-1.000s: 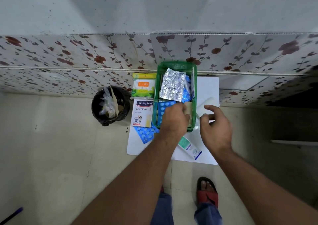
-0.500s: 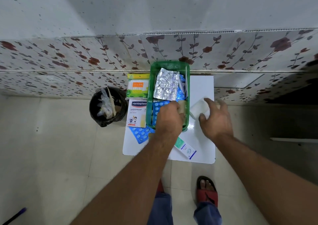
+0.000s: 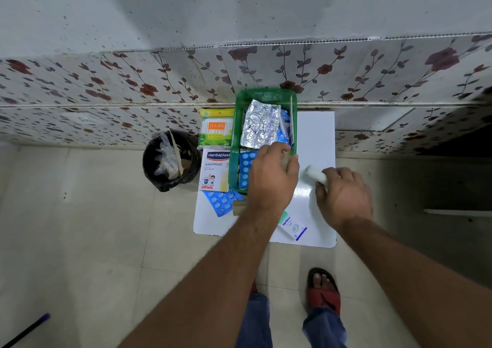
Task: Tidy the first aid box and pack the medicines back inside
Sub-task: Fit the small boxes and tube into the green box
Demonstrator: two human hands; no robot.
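A green box (image 3: 234, 140) stands on a small white table (image 3: 315, 134) pushed against a flower-patterned wall. Inside it a sheet of silver foil pills (image 3: 259, 125) leans over blue pill strips (image 3: 245, 169). The left hand (image 3: 271, 180) rests over the near right corner of the box, fingers curled around a small tan roll (image 3: 287, 158) at the rim; most of that roll is hidden, so how firm the hold is cannot be told. The right hand (image 3: 343, 196) is over the bare table just right of the box, closed around a white bandage roll (image 3: 315, 174) whose end sticks out toward the box. Left of the box lie a pack of cotton buds (image 3: 216, 132) and, nearer, a plaster box (image 3: 215, 170), both just beside its wall. Another blue pill strip (image 3: 221, 201) lies at the near left corner of the table, partly under the left wrist, with a cardboard tube end (image 3: 238, 207) touching it. A small white and green carton (image 3: 292, 226) lies between the two forearms. A black bin (image 3: 171, 161) with a clear glove in it sits on the floor left of the table.
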